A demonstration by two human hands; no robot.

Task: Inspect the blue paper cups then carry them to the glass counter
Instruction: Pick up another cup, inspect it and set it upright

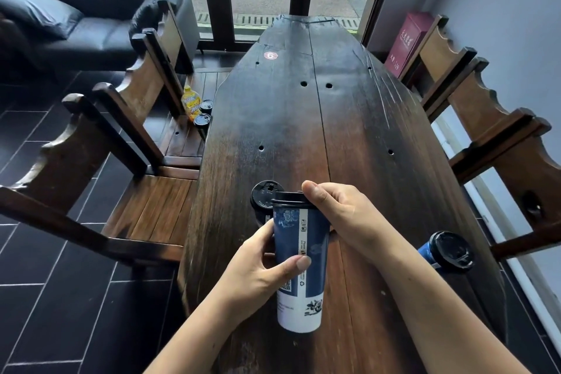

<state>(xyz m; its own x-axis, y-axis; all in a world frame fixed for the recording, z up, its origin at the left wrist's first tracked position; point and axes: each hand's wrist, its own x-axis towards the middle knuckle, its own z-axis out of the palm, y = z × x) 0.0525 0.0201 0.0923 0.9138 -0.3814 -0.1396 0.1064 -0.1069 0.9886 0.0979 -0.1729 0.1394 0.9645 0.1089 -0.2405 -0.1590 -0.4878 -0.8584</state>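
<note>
Head cam, only view there is: the left hand point(258, 267) is wrapped around the middle of a blue paper cup point(315, 276), thumb lying across the front by the printed strip. The right hand point(343, 215) grips the cup's black lid point(288, 199) from the right side, thumb on the rim. So both hands are holding the same cup, pretty much upright, over the near end of the dark wooden surface point(303, 130). Can't tell if its base touches the wood.

A second black-lidded cup point(264, 196) stands right behind the held one, mostly hidden. A third blue cup point(449, 252) is off to the right, near the surface's edge, well apart from the hands.

Further up the surface there's a round red sticker point(270, 55). Wooden chairs point(145, 200) line both sides, and one left-hand seat has a yellow pouch point(189, 103) on it. Black leather sofa point(76, 18) at far left.
</note>
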